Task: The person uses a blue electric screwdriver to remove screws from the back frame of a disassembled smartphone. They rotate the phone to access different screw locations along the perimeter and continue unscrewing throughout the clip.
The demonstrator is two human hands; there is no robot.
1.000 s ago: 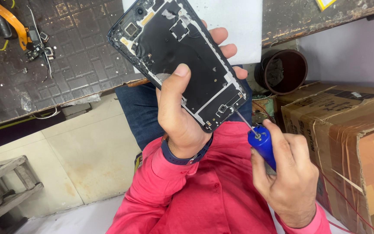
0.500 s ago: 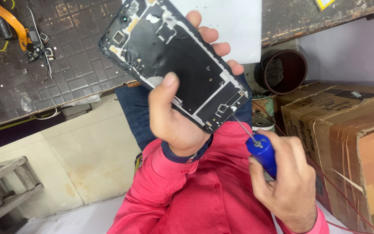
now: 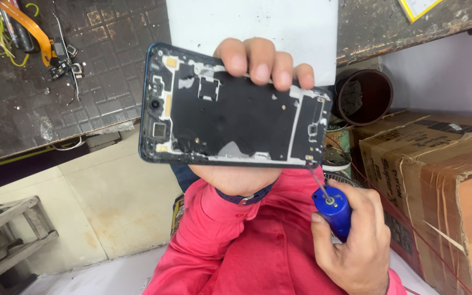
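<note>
A left hand (image 3: 236, 175) grips an opened phone (image 3: 236, 112) level above the lap, while the right hand (image 3: 356, 240) closes around a blue screwdriver (image 3: 331, 210), tip at the phone's near-right corner screw; keeping the shaft square should prevent slipping.

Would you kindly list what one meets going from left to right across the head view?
Orange flat cable → wooden frame → opened phone in the left hand → blue screwdriver in the right hand → dark round container → cardboard box.
</note>
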